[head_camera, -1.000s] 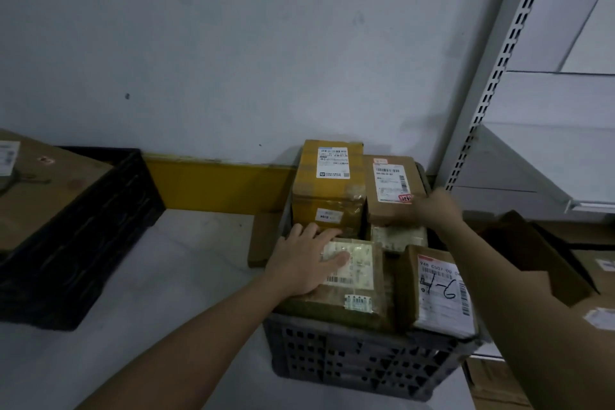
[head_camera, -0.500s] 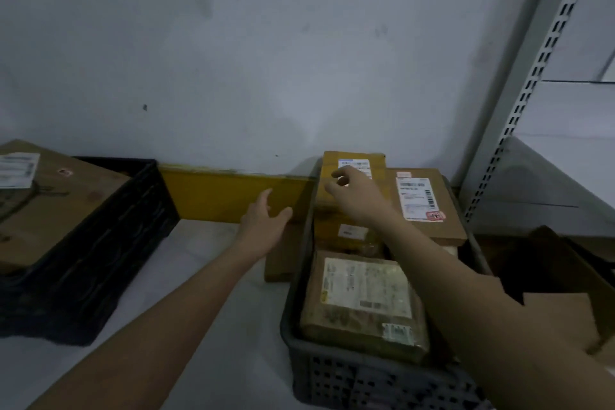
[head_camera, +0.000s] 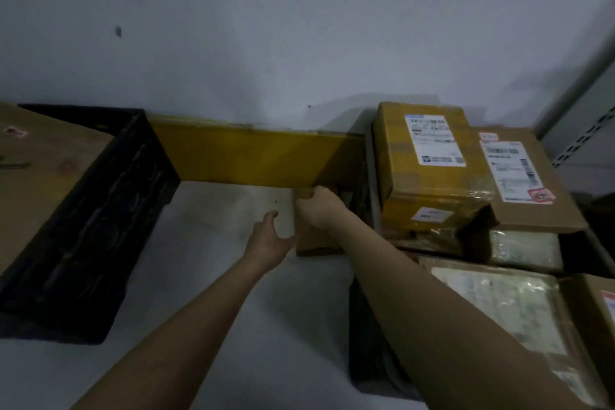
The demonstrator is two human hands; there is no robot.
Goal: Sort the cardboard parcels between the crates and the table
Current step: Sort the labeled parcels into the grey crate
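Observation:
A small brown cardboard parcel [head_camera: 316,236] stands on the pale floor, wedged against the left side of the grey crate [head_camera: 369,356]. My right hand [head_camera: 316,208] curls over the parcel's top far corner. My left hand [head_camera: 271,241] reaches its near left edge with spread fingers, thumb touching the side. The crate on the right is packed with parcels: a yellow taped box [head_camera: 426,173] on top, a brown box with a white label [head_camera: 522,183] beside it, and a plastic-wrapped one [head_camera: 499,309] in front.
A black crate [head_camera: 100,220] at the left holds a large brown box [head_camera: 36,170]. A yellow band [head_camera: 246,156] runs along the foot of the grey wall. A perforated shelf upright [head_camera: 579,140] stands at the far right.
My right hand left the yellow box's top and came down onto the small parcel beside the crate. My left hand moved in to the parcel's near edge. The view shifted left and closer.

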